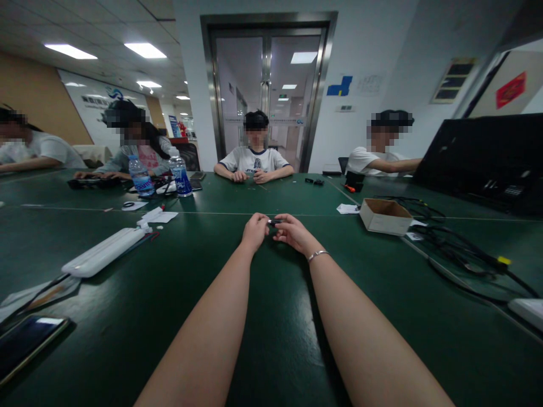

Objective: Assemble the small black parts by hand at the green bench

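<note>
Over the middle of the green table (271,316), both my arms reach forward and my hands meet. Between them is a small dark object with a silvery end (275,222), too small to name. My right hand (293,233) has thumb and fingers pinched on its dark part, and a silver bracelet (318,255) circles that wrist. Closed beside it, my left hand (255,233) pinches the silvery end at the left. My fingers hide part of the object.
To the left lie a white power strip (106,252), a phone (29,345) and two bottles (181,175). An open cardboard box (385,217), black cables (462,251) and a large black monitor (487,164) are at right. A person (257,155) sits opposite; others sit along the table.
</note>
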The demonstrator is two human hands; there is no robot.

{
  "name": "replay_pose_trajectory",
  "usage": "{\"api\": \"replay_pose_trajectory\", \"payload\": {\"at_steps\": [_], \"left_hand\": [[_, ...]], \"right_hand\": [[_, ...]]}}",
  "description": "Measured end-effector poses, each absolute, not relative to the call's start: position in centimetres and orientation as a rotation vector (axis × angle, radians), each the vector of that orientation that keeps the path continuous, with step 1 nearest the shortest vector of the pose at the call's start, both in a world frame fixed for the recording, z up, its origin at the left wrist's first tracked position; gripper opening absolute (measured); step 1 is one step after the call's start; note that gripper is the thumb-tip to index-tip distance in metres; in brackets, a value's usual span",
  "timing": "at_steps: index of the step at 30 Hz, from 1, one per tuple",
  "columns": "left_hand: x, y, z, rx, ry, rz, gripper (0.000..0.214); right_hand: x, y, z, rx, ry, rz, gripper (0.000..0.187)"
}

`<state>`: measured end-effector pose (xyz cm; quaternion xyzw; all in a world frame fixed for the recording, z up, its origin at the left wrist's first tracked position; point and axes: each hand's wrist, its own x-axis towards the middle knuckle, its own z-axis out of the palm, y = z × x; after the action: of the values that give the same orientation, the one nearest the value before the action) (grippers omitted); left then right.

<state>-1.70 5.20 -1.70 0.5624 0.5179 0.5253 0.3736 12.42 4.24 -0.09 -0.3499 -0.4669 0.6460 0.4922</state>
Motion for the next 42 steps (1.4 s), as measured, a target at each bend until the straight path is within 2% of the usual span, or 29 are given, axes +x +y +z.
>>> {"api": "replay_pose_trajectory", "payload": {"at_steps": [3, 11, 16, 26, 30, 34, 42], "left_hand": [[-1.8, 5.1, -1.7, 1.472, 1.337, 1.33, 0.019], [-2.0, 4.8, -1.5, 1.477, 1.433, 1.317, 0.055], [-1.9, 5.0, -1.8, 1.555, 1.413, 1.292, 0.053], [-1.7, 4.1, -0.8, 1.637, 1.533, 1.21, 0.068], [-1.6, 4.7, -1.6, 1.515, 1.476, 1.324, 0.059], [-1.7, 4.7, -0.9, 1.349, 1.289, 1.427, 0.027], [-1.7, 3.8, 0.9, 1.001, 0.877, 1.326, 0.028]], "right_hand": [[12.4, 4.2, -0.1, -0.856, -1.119, 1.571, 0.024], [12.5, 4.0, 0.3, -0.844, -1.116, 1.603, 0.024], [12.5, 3.9, 0.3, -0.836, -1.117, 1.599, 0.022], [12.5, 3.8, 0.4, -0.844, -1.1, 1.606, 0.022], [12.5, 3.9, 0.4, -0.849, -1.06, 1.59, 0.021], [12.6, 3.8, 0.4, -0.849, -1.04, 1.618, 0.019], [12.7, 3.6, 0.6, -0.805, -1.072, 1.67, 0.016]]}}
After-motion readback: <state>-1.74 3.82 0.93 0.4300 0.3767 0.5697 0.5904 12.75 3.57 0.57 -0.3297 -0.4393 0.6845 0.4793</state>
